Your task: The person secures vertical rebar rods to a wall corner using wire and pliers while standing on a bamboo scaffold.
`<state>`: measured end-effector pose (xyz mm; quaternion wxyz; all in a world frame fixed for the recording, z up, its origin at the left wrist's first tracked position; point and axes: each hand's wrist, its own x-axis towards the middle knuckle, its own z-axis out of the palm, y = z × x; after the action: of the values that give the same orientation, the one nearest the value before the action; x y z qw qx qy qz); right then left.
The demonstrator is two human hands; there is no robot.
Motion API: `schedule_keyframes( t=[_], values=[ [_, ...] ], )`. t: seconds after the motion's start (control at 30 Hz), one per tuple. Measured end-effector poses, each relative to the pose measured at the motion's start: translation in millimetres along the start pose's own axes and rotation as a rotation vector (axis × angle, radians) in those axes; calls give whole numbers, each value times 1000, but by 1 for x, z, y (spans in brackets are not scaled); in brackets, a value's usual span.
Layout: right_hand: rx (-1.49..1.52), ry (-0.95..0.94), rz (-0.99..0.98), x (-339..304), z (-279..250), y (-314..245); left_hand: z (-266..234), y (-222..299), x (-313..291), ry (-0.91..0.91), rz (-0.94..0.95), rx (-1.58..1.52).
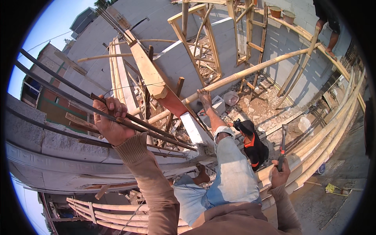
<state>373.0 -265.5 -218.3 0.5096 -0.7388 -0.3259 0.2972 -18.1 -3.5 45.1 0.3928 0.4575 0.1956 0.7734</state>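
Observation:
Dark steel reinforcing bars [156,134] slant from the upper left down to a white block column near the middle. My left hand [111,122] has its fingers curled around one of these bars, partway along its length. A thin wire [135,86] runs near those fingers. Low on the right, my right hand [280,173] is closed on the dark handle of a hammer [282,148]. The hammer stands roughly upright, its metal head above my fist and a red section below that head.
My bare foot [204,100] rests by a bamboo pole [250,74] spanning the gap. Below is a person in a dark cap [254,143] on rubble. Bamboo poles [329,145] curve along the right. A wooden frame [184,37] and grey block walls stand beyond; another person's legs show upper right.

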Motion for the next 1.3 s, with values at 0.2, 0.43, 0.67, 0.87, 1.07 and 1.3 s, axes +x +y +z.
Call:
schedule_keyframes(
  t=[0.2,0.43,0.67,0.87,1.07,1.3],
  values=[
    [-359,94,-1096,79,68,-197,10,-9,-1,8,-7,32],
    [-502,21,-1471,92,141,-324,9,-6,-3,54,-14,1],
    [-707,69,-1560,74,161,-355,2,-11,-2,64,15,33],
    [-775,276,-1641,81,170,-360,5,-11,-1,93,8,42],
    [-838,468,-1620,73,163,-369,10,-10,-2,108,11,15],
    [-749,302,-1787,86,154,-380,9,-7,-3,110,-4,8]
  ],
)
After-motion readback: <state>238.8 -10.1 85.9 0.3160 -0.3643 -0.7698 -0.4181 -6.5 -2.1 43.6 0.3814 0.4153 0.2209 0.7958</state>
